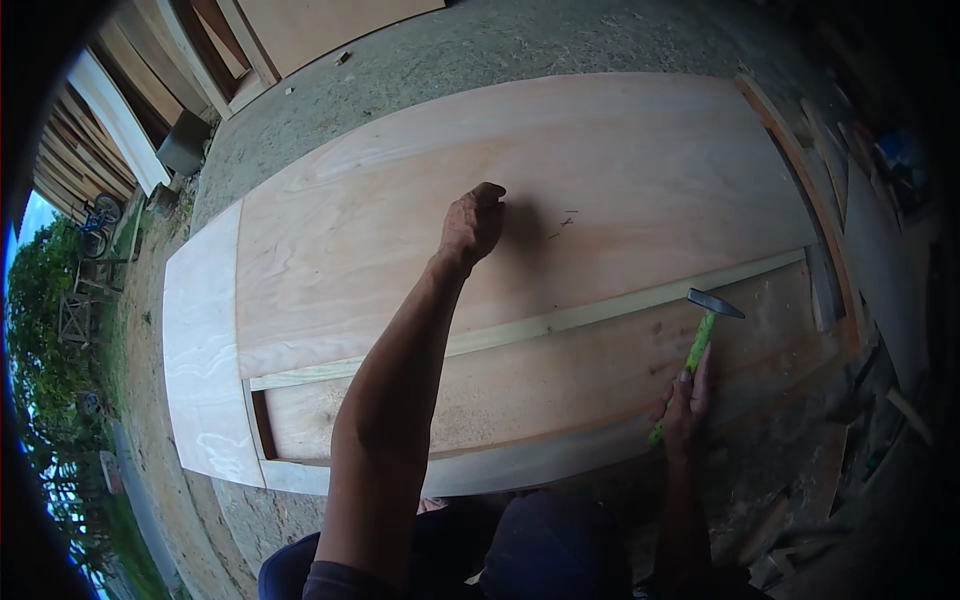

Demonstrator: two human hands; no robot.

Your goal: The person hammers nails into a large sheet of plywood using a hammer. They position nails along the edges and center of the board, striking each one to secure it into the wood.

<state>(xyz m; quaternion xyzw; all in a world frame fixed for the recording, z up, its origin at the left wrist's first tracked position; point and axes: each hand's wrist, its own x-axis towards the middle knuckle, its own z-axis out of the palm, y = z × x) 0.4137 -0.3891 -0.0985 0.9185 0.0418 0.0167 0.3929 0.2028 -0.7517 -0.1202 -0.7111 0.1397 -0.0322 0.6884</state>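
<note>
My left hand point(474, 221) is raised over a large plywood sheet point(360, 232), its shadow falling to the right. Its fingers are curled, and whether anything sits between them is hidden. A few small nails point(566, 222) lie loose on the plywood, right of that hand. My right hand point(686, 409) grips the green handle of a hammer point(699, 345), whose steel head points up and away from me. Beneath the hammer is a recessed part of the wooden panel, bordered by a pale wood batten point(562, 321) and a front rail point(465, 474).
A lighter plywood strip point(206, 360) forms the panel's left end. Wood offcuts point(832, 450) litter the right side. Boards point(112, 82) lean at the upper left by a grey block point(184, 142). A bicycle point(97, 223) stands farther off. Concrete floor point(420, 97) surrounds the panel.
</note>
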